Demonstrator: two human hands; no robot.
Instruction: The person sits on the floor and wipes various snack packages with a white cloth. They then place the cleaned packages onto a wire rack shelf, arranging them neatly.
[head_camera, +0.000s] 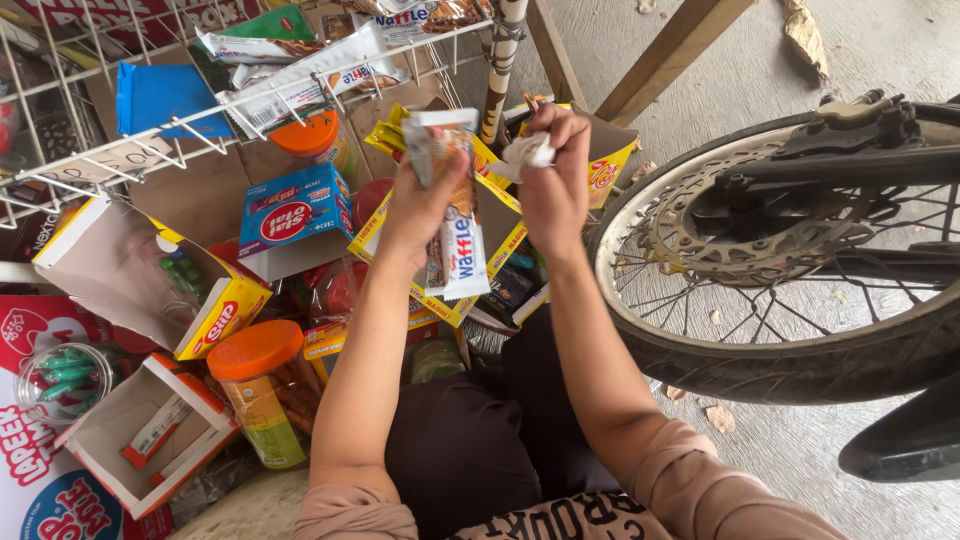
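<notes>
Head view showed the left hand (425, 205) pinching a wafer snack packet (452, 205) upright, the right hand (553, 185) pressed around a crumpled white wrapper (528, 151), near the wheel (790, 250) at right.

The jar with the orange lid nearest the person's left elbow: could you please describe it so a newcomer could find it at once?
Start at the white wire rack on the upper left and drop to the open white box at the bottom. The jar stands just right of it, by the left forearm. Unlike the other orange-lidded jar under the rack, it is clear, with brown sticks inside.
</notes>
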